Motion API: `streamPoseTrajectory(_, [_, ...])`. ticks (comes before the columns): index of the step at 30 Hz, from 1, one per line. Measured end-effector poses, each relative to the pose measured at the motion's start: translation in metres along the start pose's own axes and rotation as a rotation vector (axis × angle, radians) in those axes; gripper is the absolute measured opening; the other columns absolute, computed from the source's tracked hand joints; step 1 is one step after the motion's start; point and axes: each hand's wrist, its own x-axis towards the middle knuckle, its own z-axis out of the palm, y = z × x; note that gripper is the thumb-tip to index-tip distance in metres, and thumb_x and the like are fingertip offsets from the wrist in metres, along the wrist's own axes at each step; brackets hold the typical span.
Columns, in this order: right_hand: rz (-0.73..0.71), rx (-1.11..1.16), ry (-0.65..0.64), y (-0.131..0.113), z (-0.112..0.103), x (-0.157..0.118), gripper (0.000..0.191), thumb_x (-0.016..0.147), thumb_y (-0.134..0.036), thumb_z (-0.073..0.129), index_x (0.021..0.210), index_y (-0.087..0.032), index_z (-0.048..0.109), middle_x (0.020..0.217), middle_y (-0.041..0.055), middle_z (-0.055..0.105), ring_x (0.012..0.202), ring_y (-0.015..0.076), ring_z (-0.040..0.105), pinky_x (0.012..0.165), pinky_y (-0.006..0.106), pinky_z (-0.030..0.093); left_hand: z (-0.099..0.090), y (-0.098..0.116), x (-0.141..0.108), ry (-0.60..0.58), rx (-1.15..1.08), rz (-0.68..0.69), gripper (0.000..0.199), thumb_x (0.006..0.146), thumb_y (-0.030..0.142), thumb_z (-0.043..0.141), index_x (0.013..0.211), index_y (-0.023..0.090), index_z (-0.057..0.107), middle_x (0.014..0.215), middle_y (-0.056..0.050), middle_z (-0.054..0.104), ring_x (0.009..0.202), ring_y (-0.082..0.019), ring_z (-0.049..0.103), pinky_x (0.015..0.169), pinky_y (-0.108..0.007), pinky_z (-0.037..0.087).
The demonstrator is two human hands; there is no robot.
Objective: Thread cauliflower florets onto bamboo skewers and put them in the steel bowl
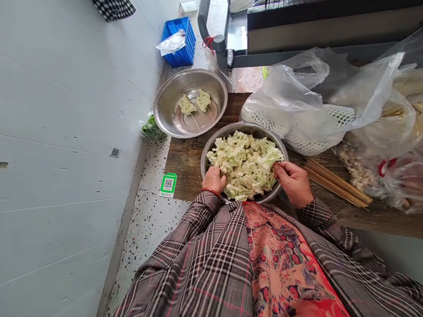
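A metal bowl point(282, 145) full of cut cauliflower point(242, 167) stands right in front of me. My right hand point(295, 184) is at the bowl's right rim, thumb and fingers pinching a pale green-white cauliflower floret point(271, 157). At the left rim, my left hand point(214, 180) is closed, its fingers curled against the cauliflower; whatever they grip is hidden. Behind and to the left, a wider metal basin point(167, 120) holds two skewered cauliflower pieces point(204, 100). A bundle of wooden skewers point(335, 182) lies on the counter to the right of my right hand.
Plastic bags point(290, 101) crowd the right side, one over white foam netting. A blue crate point(184, 45) stands at the back left. Bagged greens point(152, 129) sit by the white wall point(58, 147). A QR card point(168, 184) lies left of the bowl. A dark metal frame point(327, 34) stands behind.
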Motion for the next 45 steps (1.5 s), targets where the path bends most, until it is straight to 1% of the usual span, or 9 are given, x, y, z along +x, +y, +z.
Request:
streamPoseTrajectory(3, [-0.005, -0.004, -0.021, -0.002, 0.002, -0.002, 0.041, 0.077, -0.055, 0.058, 0.08, -0.015, 0.067, 0.059, -0.0005, 0.056, 0.051, 0.0106, 0.045, 0.05, 0.023, 0.035, -0.007, -0.003, -0.002, -0.005, -0.31, -0.049, 0.008, 0.07, 0.022, 0.058, 0.068, 0.014, 0.061, 0.078, -0.006, 0.059, 0.077, -0.017, 0.054, 0.071, -0.028, 0.039])
streamPoseTrajectory(6, [-0.005, 0.0, -0.056, -0.004, 0.005, -0.006, 0.039, 0.078, -0.053, 0.058, 0.079, -0.015, 0.066, 0.058, -0.0007, 0.055, 0.05, 0.0102, 0.044, 0.049, 0.023, 0.034, -0.02, 0.001, -0.01, -0.118, -0.794, -0.12, 0.014, 0.066, 0.027, 0.061, 0.067, 0.013, 0.06, 0.064, -0.001, 0.055, 0.062, -0.012, 0.05, 0.059, -0.024, 0.037])
streamPoseTrajectory(9, [-0.018, -0.008, -0.132, -0.01, 0.011, -0.011, 0.034, 0.08, -0.049, 0.058, 0.075, -0.016, 0.064, 0.058, -0.0013, 0.054, 0.05, 0.0098, 0.043, 0.049, 0.023, 0.034, -0.035, 0.014, -0.019, -0.189, -1.165, -0.159, 0.027, 0.061, 0.03, 0.069, 0.08, 0.013, 0.061, 0.067, 0.0, 0.056, 0.059, -0.009, 0.051, 0.052, -0.02, 0.035])
streamPoseTrajectory(12, [-0.046, -0.032, -0.213, -0.017, 0.017, -0.017, 0.031, 0.083, -0.045, 0.056, 0.077, -0.017, 0.065, 0.058, -0.0016, 0.053, 0.051, 0.0102, 0.044, 0.05, 0.023, 0.035, -0.05, 0.03, -0.027, -0.194, -1.35, -0.137, 0.05, 0.058, 0.026, 0.074, 0.104, 0.016, 0.058, 0.072, 0.001, 0.058, 0.058, -0.008, 0.054, 0.05, -0.019, 0.036])
streamPoseTrajectory(16, [-0.099, -0.094, -0.273, -0.026, 0.021, -0.025, 0.029, 0.084, -0.043, 0.055, 0.079, -0.017, 0.066, 0.06, -0.001, 0.055, 0.054, 0.0113, 0.048, 0.053, 0.024, 0.038, -0.067, 0.047, -0.035, -0.188, -1.471, -0.101, 0.062, 0.059, 0.022, 0.075, 0.116, 0.019, 0.05, 0.079, 0.002, 0.06, 0.06, -0.009, 0.058, 0.058, -0.022, 0.045])
streamPoseTrajectory(25, [-0.165, -0.155, -0.356, -0.035, 0.026, -0.039, 0.029, 0.085, -0.042, 0.052, 0.077, -0.017, 0.066, 0.062, -0.0001, 0.058, 0.057, 0.012, 0.05, 0.056, 0.024, 0.039, -0.09, 0.07, -0.049, -0.172, -1.595, -0.151, 0.03, 0.071, 0.021, 0.07, 0.089, 0.016, 0.046, 0.08, 0.001, 0.06, 0.077, -0.013, 0.066, 0.076, -0.029, 0.051])
streamPoseTrajectory(33, [-0.147, -0.168, -0.306, -0.034, 0.027, -0.038, 0.029, 0.086, -0.041, 0.052, 0.082, -0.016, 0.066, 0.06, -0.0007, 0.057, 0.055, 0.0116, 0.051, 0.055, 0.023, 0.039, -0.086, 0.07, -0.053, -0.14, -1.526, -0.173, 0.041, 0.064, 0.025, 0.076, 0.092, 0.015, 0.048, 0.078, -0.002, 0.064, 0.061, -0.008, 0.06, 0.051, -0.017, 0.04])
streamPoseTrajectory(40, [-0.125, -0.164, -0.288, -0.033, 0.025, -0.037, 0.028, 0.085, -0.04, 0.053, 0.083, -0.017, 0.067, 0.06, -0.0009, 0.058, 0.054, 0.0115, 0.051, 0.055, 0.023, 0.04, -0.089, 0.072, -0.055, -0.198, -1.538, -0.108, 0.045, 0.062, 0.023, 0.076, 0.101, 0.017, 0.054, 0.069, 0.001, 0.061, 0.054, -0.006, 0.053, 0.052, -0.018, 0.039])
streamPoseTrajectory(45, [-0.131, -0.173, -0.27, -0.032, 0.023, -0.035, 0.029, 0.086, -0.041, 0.053, 0.083, -0.016, 0.067, 0.06, -0.001, 0.058, 0.055, 0.0113, 0.051, 0.055, 0.023, 0.04, -0.091, 0.076, -0.055, -0.27, -1.588, -0.131, 0.036, 0.064, 0.029, 0.074, 0.092, 0.015, 0.056, 0.067, -0.001, 0.061, 0.053, -0.008, 0.053, 0.046, -0.019, 0.036])
